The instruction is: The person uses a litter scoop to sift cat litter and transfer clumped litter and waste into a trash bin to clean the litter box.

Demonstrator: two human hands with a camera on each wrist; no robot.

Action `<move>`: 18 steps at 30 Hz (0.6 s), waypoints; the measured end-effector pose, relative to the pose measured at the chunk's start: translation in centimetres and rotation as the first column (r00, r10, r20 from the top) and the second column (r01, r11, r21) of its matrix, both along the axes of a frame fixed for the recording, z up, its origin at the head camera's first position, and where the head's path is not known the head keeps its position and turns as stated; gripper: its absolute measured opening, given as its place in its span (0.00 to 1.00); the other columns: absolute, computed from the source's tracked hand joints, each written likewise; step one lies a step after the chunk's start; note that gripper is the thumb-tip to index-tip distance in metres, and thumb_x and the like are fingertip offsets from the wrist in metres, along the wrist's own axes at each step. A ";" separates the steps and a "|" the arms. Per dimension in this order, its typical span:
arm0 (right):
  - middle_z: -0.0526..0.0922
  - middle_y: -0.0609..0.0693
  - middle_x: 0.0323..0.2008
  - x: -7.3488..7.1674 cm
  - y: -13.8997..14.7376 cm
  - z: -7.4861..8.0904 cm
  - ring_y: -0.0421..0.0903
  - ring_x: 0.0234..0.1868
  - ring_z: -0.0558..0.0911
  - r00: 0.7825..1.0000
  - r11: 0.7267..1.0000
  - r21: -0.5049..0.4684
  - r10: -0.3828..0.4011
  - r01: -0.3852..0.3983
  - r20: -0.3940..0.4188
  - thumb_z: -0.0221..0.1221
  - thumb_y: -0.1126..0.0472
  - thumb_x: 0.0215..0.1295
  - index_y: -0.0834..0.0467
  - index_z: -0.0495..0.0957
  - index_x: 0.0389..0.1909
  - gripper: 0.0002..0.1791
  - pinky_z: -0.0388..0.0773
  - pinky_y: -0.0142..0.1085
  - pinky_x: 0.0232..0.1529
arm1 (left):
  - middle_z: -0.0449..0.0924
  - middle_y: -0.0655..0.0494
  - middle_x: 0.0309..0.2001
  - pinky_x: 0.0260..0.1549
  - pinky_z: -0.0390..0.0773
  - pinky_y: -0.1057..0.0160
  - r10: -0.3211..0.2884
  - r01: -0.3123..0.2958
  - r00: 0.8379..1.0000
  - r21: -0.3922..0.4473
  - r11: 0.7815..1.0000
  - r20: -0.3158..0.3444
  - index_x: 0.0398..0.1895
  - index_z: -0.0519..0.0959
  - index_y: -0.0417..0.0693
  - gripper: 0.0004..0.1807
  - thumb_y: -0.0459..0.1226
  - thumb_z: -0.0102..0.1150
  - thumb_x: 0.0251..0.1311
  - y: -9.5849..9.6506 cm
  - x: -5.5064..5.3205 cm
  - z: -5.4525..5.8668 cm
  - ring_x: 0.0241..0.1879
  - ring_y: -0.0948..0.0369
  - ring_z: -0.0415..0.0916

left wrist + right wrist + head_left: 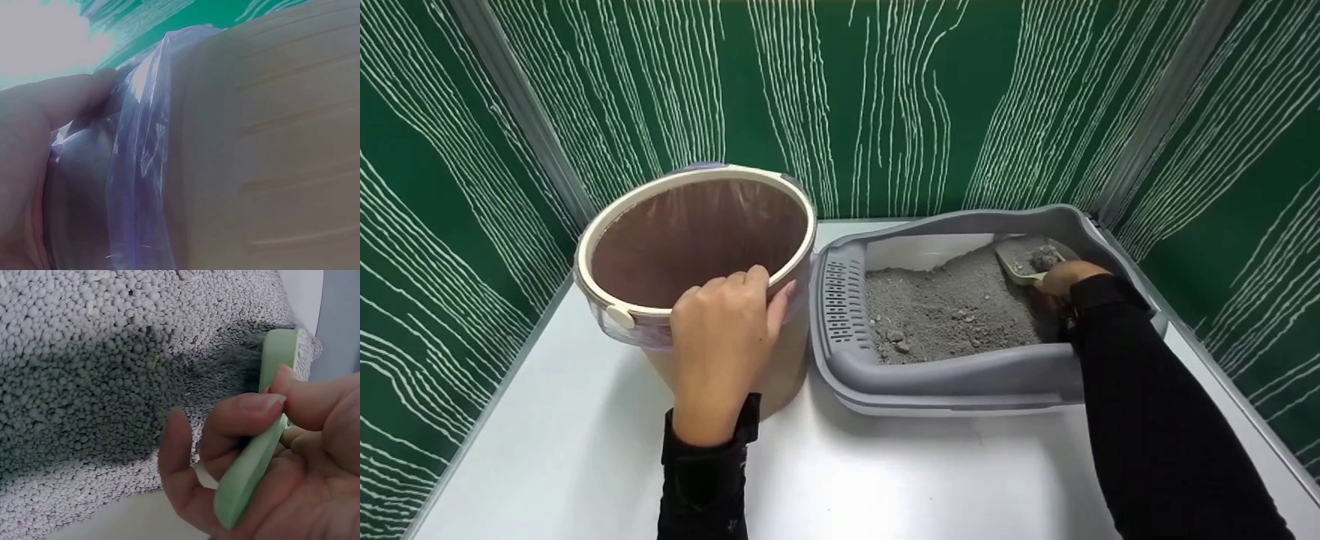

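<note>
My left hand [725,337] grips the near rim of a beige trash can [787,367], fingers over the edge and thumb outside. The can tilts toward me, and a clear purplish bag [140,152] folds over its rim. On the right, my right hand [1065,281] holds a pale green litter scoop [244,478] by its handle, pinched between thumb and fingers. The scoop's head carries grey litter with a clump [1044,259], at the far right of the litter box [960,379]. Grey cat litter [952,307] fills the box, heaped unevenly with small lumps.
Both containers stand side by side on a white table [885,472]. Green panels with white wavy lines [885,112] rise behind and at both sides. The box's slotted ledge [844,300] lies beside the can.
</note>
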State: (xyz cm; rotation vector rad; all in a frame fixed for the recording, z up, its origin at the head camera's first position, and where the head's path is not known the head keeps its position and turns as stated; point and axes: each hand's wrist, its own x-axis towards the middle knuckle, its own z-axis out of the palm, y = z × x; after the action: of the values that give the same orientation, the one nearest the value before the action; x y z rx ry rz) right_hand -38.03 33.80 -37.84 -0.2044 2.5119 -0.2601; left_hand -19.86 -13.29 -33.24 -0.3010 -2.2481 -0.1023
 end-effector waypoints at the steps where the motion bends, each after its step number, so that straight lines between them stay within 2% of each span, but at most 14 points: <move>1: 0.79 0.52 0.27 0.1 -0.1 0.1 0.49 0.31 0.77 1.000 1.000 0.002 0.002 -0.002 0.002 0.37 0.56 0.85 0.62 0.82 0.25 0.32 0.75 0.46 0.43 | 0.75 0.49 0.17 0.17 0.71 0.52 -0.001 0.001 1.000 0.002 1.000 0.002 0.22 0.74 0.45 0.24 0.49 0.71 0.68 0.0 0.0 0.0 0.18 0.47 0.77; 8: 0.78 0.49 0.24 0.6 -0.6 0.4 0.45 0.28 0.75 1.000 0.999 -0.023 0.022 -0.022 -0.005 0.38 0.54 0.85 0.60 0.83 0.23 0.33 0.73 0.39 0.37 | 0.76 0.48 0.18 0.18 0.71 0.51 0.006 -0.006 1.000 0.001 1.000 0.006 0.22 0.74 0.44 0.24 0.49 0.71 0.68 -0.2 0.2 -0.1 0.18 0.46 0.78; 13: 0.78 0.48 0.22 1.1 -0.6 0.4 0.45 0.25 0.75 0.999 0.992 -0.123 -0.043 0.041 -0.015 0.38 0.53 0.86 0.58 0.83 0.23 0.33 0.73 0.39 0.35 | 0.76 0.48 0.18 0.18 0.71 0.51 0.001 -0.001 1.000 0.000 1.000 -0.001 0.22 0.74 0.44 0.24 0.49 0.70 0.69 -0.2 0.2 -0.2 0.18 0.46 0.78; 15: 0.78 0.47 0.21 1.1 -0.7 0.4 0.44 0.24 0.75 0.998 0.987 -0.154 -0.059 0.055 -0.023 0.38 0.53 0.86 0.60 0.83 0.23 0.33 0.73 0.39 0.34 | 0.76 0.48 0.18 0.18 0.71 0.51 0.001 -0.001 1.000 0.005 1.000 -0.004 0.22 0.73 0.44 0.25 0.49 0.70 0.69 -0.3 0.3 -0.2 0.18 0.46 0.77; 18: 0.78 0.46 0.19 0.9 -0.9 0.5 0.43 0.22 0.75 0.998 0.989 -0.149 -0.034 0.025 -0.057 0.39 0.54 0.85 0.64 0.83 0.22 0.34 0.74 0.38 0.32 | 0.75 0.48 0.17 0.17 0.71 0.51 0.001 -0.001 1.000 0.011 1.000 -0.008 0.21 0.73 0.44 0.25 0.49 0.71 0.68 -0.4 0.3 -0.2 0.17 0.46 0.77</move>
State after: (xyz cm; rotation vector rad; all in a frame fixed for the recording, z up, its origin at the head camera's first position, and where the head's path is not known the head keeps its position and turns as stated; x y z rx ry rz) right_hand -37.13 32.88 -37.37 -0.2382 2.5573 -0.4597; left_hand -19.59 -13.64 -33.46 -0.2940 -2.2387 -0.1122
